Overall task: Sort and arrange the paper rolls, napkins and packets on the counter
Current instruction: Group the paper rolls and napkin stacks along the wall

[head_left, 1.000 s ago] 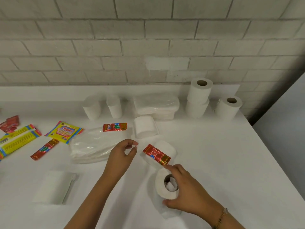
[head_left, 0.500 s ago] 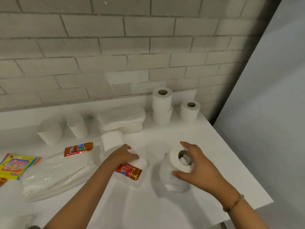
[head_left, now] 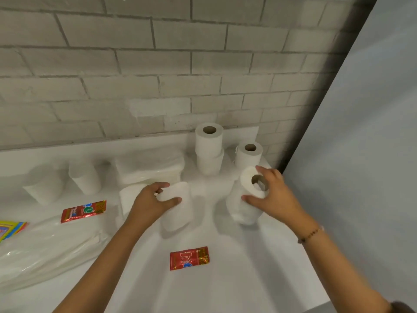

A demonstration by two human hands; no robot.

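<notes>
My left hand (head_left: 151, 204) grips a squashed white paper roll (head_left: 178, 208) near the middle of the white counter (head_left: 248, 279). My right hand (head_left: 272, 197) grips another white roll (head_left: 244, 206) by its top end, with the core hole showing, just right of the first. Two rolls stand stacked (head_left: 209, 150) at the back wall, and a single roll (head_left: 248, 154) stands to their right. A red sachet (head_left: 189, 258) lies flat on the counter in front of my hands. A second red sachet (head_left: 83, 211) lies further left.
A wrapped napkin pack (head_left: 150, 168) lies against the back wall, another white napkin stack (head_left: 128, 197) behind my left hand. Two rolls (head_left: 84, 178) stand at the back left. A clear plastic bag (head_left: 45, 249) and a yellow packet (head_left: 11, 229) lie left. The counter ends right at a grey wall.
The red sachet has come off the squashed roll and now lies on the counter. My left hand has taken hold of that roll. My right hand has carried its roll toward the back right.
</notes>
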